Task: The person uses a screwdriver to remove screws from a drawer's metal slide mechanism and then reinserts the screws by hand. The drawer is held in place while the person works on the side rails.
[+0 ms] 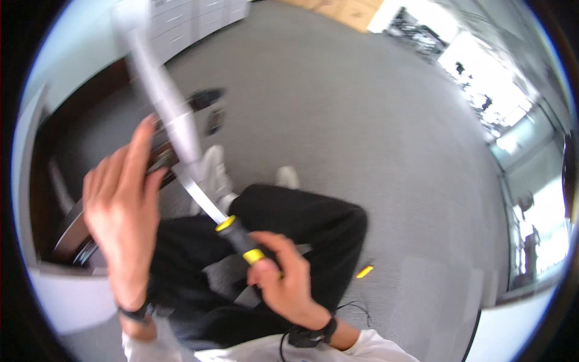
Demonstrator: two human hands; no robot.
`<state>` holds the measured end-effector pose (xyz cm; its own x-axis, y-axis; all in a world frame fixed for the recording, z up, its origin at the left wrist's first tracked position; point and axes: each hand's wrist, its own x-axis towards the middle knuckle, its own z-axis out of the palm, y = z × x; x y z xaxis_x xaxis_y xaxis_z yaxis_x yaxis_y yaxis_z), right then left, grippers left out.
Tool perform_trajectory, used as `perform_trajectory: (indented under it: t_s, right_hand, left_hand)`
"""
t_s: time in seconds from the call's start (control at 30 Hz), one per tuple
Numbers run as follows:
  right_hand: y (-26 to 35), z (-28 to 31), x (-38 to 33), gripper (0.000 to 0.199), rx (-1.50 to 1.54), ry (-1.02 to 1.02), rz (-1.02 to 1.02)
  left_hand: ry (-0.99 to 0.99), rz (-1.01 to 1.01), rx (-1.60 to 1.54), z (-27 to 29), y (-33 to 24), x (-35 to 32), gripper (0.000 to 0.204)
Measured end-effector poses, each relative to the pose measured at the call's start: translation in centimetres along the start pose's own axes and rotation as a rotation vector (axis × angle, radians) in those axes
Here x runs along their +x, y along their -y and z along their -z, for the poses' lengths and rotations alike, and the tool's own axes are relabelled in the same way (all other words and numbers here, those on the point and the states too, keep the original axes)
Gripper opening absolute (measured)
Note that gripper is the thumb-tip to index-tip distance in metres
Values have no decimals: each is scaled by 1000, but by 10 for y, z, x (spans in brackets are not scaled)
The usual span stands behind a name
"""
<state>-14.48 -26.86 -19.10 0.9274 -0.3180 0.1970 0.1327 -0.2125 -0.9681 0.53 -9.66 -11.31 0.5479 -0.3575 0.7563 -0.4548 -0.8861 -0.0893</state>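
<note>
My right hand point(283, 280) is wrapped round the black handle of what looks like a screwdriver point(241, 240), with yellow bands at both ends. Its straight silver shaft points up and to the left. In line with the shaft runs a long white piece point(166, 99), smeared by motion; whether the two touch I cannot tell. My left hand point(123, 202) is raised to the left of the shaft, fingers stretched out and thumb apart, with nothing gripped. Just behind its fingertips is a dark brown part with a metal fitting point(161, 158), partly hidden.
My legs in black trousers point(301, 211) are below the tool. A small orange-yellow object point(365, 271) lies on the grey carpet point(362, 120) at right. Dark brown furniture point(84, 90) stands at left, white drawers point(193, 24) behind it. A thin black cable point(362, 306) lies near my right wrist.
</note>
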Motion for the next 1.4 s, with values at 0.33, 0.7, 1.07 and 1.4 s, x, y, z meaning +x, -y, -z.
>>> perform_trajectory:
  t_s: [0.33,0.7,1.07,1.4]
  right_hand:
    - [11,8,4,39,73,-73,32]
    - [8,7,0,59,-482,-34,500]
    - [32,9,4,45,-542,-57,548]
    - [77,9,12,34,-339,-56,148]
  left_hand:
    - [-60,9,-127,5,2,8,66]
    - [-67,25,-117,1,6,6,66]
    - [-49,11,-144,4,7,7,67]
    - [-77,-3,-176,4,14,11,62]
